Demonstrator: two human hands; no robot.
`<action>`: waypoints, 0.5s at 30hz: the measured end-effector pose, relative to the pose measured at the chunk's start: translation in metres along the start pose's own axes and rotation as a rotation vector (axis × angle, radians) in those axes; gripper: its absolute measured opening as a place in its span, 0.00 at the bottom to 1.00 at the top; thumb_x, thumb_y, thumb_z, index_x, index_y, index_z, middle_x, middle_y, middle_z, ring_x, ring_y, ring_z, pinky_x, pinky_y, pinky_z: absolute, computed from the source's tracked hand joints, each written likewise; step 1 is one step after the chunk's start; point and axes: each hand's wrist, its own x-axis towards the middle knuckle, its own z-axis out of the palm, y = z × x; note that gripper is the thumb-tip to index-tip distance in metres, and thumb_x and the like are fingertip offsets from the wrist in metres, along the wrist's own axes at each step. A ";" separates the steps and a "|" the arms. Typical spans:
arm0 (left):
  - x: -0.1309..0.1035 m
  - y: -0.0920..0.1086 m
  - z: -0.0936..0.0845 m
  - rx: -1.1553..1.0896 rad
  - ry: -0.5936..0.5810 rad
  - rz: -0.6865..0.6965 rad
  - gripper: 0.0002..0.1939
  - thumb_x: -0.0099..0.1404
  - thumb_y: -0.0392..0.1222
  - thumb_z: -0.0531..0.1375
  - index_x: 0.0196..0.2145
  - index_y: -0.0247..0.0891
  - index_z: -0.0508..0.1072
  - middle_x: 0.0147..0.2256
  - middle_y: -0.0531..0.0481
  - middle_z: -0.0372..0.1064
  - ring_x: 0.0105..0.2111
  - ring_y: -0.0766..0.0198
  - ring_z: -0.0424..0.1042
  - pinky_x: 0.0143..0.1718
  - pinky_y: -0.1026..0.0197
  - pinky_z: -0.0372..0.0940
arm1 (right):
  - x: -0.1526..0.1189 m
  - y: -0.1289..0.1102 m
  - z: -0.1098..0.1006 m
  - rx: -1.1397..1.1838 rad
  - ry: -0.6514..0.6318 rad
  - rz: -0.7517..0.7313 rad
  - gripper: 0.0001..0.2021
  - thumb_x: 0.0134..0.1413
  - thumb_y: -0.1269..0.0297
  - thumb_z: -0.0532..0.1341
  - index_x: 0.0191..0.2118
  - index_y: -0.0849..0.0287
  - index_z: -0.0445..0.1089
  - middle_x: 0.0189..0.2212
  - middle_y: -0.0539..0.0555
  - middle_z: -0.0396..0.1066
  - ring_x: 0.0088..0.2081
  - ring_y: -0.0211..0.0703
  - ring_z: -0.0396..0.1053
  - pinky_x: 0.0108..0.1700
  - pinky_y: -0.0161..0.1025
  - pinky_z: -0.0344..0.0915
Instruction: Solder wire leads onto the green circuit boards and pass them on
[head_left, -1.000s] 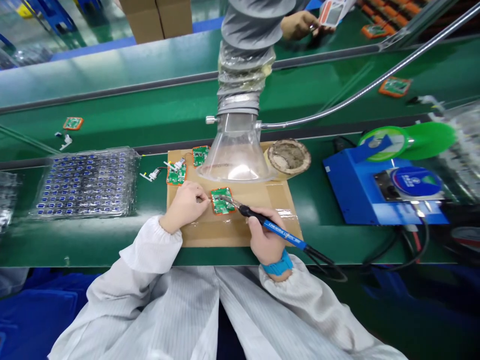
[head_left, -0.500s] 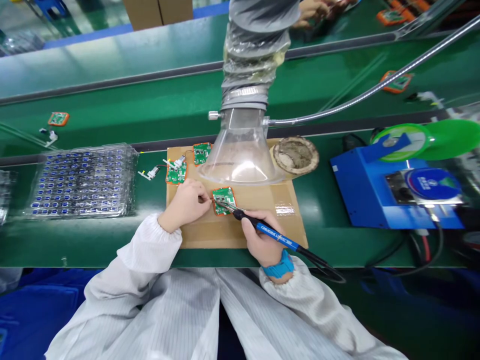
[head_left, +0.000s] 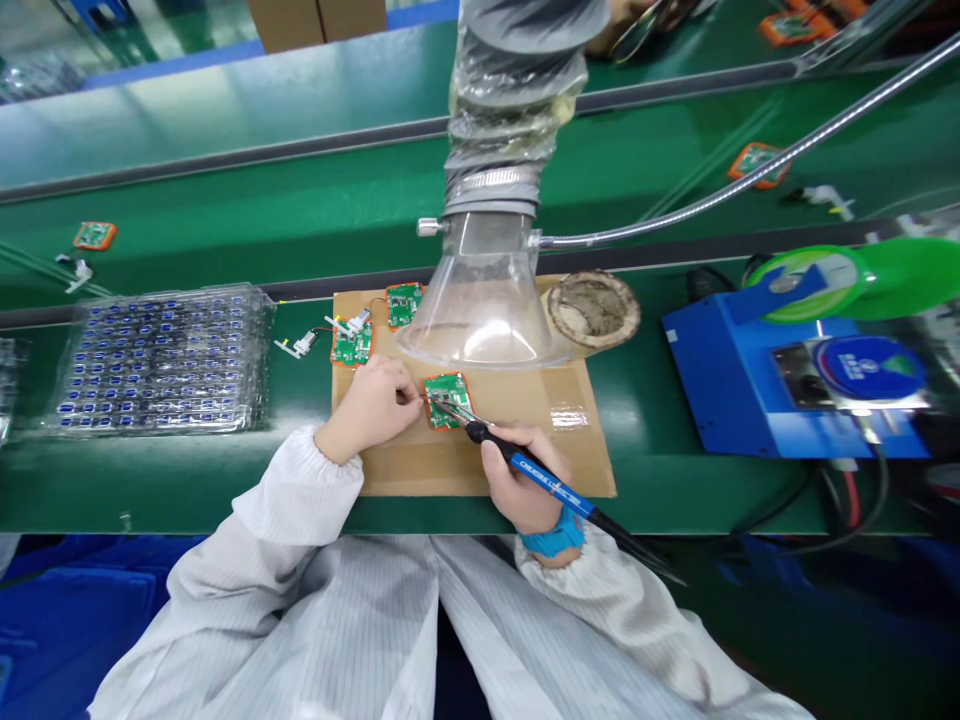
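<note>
Green workbench runs left to right across the scene. Blue machine stands at right; cardboard sheet lies flat at centre. Stack of clear trays at left. Clear funnel sits above the sheet's far part. Right hand: fingers wrapped round soldering iron, its tip at the orange-edged circuit board, contact unclear. Left hand: thumb and forefinger pinched together just left of that board; anything between them too small to identify. Board lies on the sheet, between both hands.
</note>
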 end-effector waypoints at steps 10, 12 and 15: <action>0.000 0.000 0.001 0.002 0.012 0.000 0.11 0.60 0.31 0.63 0.22 0.39 0.72 0.29 0.49 0.74 0.39 0.56 0.68 0.49 0.50 0.63 | -0.001 0.001 0.000 0.016 -0.022 -0.026 0.03 0.58 0.65 0.67 0.38 0.52 0.74 0.32 0.52 0.79 0.33 0.44 0.79 0.35 0.41 0.75; 0.000 0.000 0.001 0.002 0.010 0.001 0.11 0.60 0.32 0.63 0.22 0.39 0.72 0.29 0.49 0.74 0.39 0.56 0.68 0.49 0.50 0.63 | -0.001 0.001 0.000 0.023 -0.030 -0.025 0.04 0.57 0.66 0.67 0.38 0.52 0.74 0.33 0.51 0.79 0.33 0.44 0.79 0.36 0.41 0.75; 0.000 0.001 0.001 0.009 0.008 0.000 0.11 0.61 0.32 0.63 0.22 0.39 0.72 0.29 0.50 0.74 0.38 0.56 0.68 0.49 0.50 0.63 | -0.001 0.001 0.000 0.018 -0.031 -0.021 0.03 0.57 0.66 0.67 0.37 0.52 0.74 0.32 0.52 0.79 0.33 0.45 0.79 0.36 0.42 0.76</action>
